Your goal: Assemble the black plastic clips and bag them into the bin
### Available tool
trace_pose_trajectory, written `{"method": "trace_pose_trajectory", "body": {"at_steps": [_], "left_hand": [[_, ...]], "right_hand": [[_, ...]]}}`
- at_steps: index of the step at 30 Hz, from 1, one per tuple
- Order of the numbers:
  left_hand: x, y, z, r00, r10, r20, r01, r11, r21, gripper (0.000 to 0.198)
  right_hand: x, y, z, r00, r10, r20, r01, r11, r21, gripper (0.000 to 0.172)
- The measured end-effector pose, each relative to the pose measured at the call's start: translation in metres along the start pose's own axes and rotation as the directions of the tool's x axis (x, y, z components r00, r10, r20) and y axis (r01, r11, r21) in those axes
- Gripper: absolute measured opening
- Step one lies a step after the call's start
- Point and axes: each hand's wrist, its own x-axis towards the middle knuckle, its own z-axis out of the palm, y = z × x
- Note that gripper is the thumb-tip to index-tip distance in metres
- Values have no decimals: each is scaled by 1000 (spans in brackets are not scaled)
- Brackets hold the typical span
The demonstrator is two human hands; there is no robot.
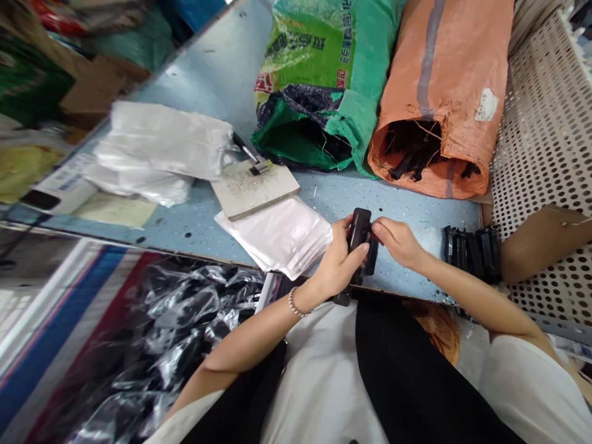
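My left hand is wrapped round a bundle of long black plastic pieces held just above the blue table's front edge. My right hand pinches the top right of the same bundle. A stack of clear plastic bags lies just left of my hands. A row of more black pieces stands on the table to the right.
An orange sack holding black pieces and a green sack lie open at the back. A board with a clip and white bags lie to the left. A perforated metal wall stands right. Filled plastic bags pile below the table.
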Motion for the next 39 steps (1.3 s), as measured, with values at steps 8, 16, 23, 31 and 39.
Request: {"method": "trace_pose_trajectory", "body": {"at_steps": [8, 16, 23, 31, 39], "left_hand": [[25, 6, -19, 974, -173, -146, 136, 963, -234, 47], [26, 10, -3, 965, -219, -142, 180, 952, -246, 50], [41, 9, 0, 975, -48, -215, -3, 973, -230, 49], [47, 14, -3, 971, -96, -220, 35, 964, -264, 49], [46, 13, -7, 964, -159, -214, 86, 945, -316, 45]], "right_hand": [[-24, 6, 31, 981, -134, 137, 162, 963, -218, 52], [-36, 6, 56, 971, -78, 226, 123, 974, -192, 45], [-26, 12, 37, 974, 121, 193, -121, 993, -14, 52], [-24, 11, 30, 954, 134, 270, -101, 986, -133, 62], [-27, 12, 38, 957, -87, 278, 188, 914, -359, 43]]}}
